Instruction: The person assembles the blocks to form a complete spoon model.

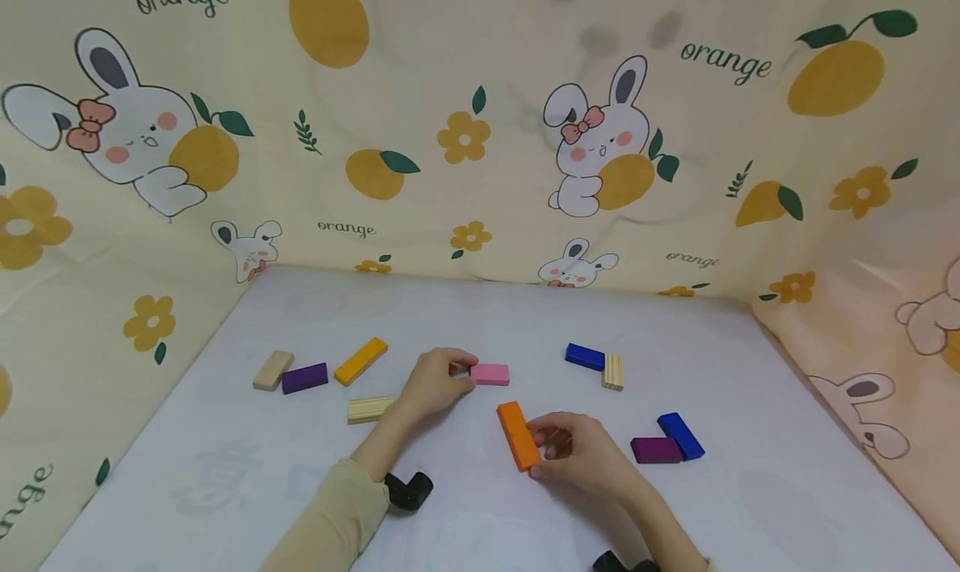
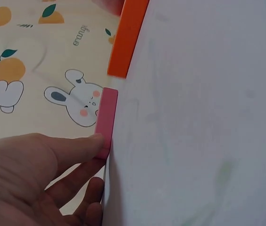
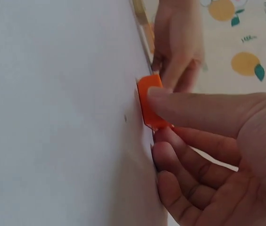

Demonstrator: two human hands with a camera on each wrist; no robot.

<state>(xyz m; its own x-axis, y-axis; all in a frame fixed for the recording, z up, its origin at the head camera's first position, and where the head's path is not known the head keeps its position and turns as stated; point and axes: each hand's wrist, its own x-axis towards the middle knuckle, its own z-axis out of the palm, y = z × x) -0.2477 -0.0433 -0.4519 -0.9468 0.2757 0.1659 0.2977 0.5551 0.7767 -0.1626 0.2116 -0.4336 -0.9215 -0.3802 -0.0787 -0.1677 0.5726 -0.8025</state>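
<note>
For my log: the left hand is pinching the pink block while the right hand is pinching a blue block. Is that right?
Not quite: the right hand is pinching an orange block, not a blue one, as the head view shows. The left hand is indeed pinching the pink block.

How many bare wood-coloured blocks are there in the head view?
3: the leftmost block, beside a purple block; a middle one, its right end covered by the left forearm; and the right one, beside a blue block. Others could be hidden under the arms.
</note>
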